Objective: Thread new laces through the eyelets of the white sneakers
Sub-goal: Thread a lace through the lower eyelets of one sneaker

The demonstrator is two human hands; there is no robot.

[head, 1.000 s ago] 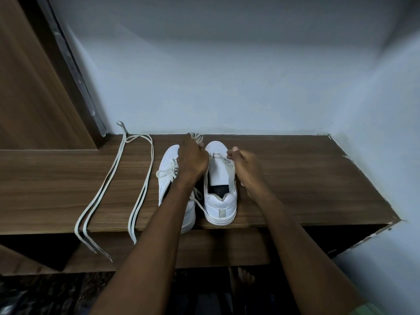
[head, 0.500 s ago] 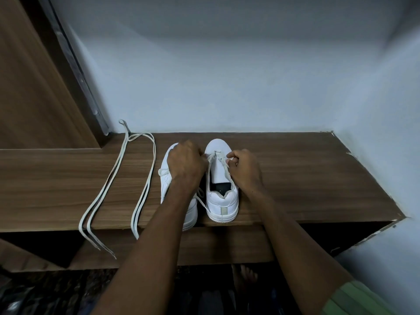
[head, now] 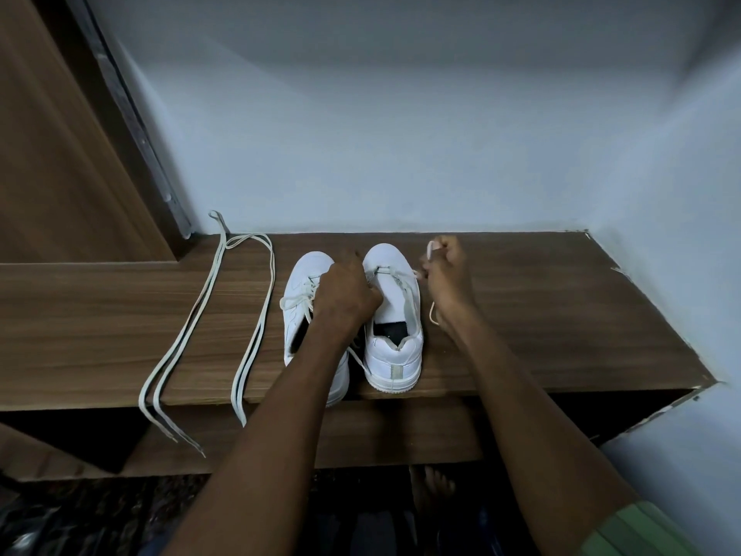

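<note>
Two white sneakers stand side by side on the wooden shelf, heels toward me. The right sneaker has a lace through only its front eyelets. My right hand is beside that shoe and pinches the lace, which runs from the front eyelets. My left hand lies curled over the gap between the shoes, gripping the right sneaker's left flap; its fingertips are hidden. The left sneaker is laced, partly covered by my left arm.
Two loose pale laces lie doubled on the shelf left of the shoes, ends hanging over the front edge. A wall stands behind and to the right, a wooden panel at the left. A bare foot shows on the floor below.
My right hand has moved out to the right and slightly back, drawing the lace away from the right sneaker. My left hand has stayed over the shoes.
</note>
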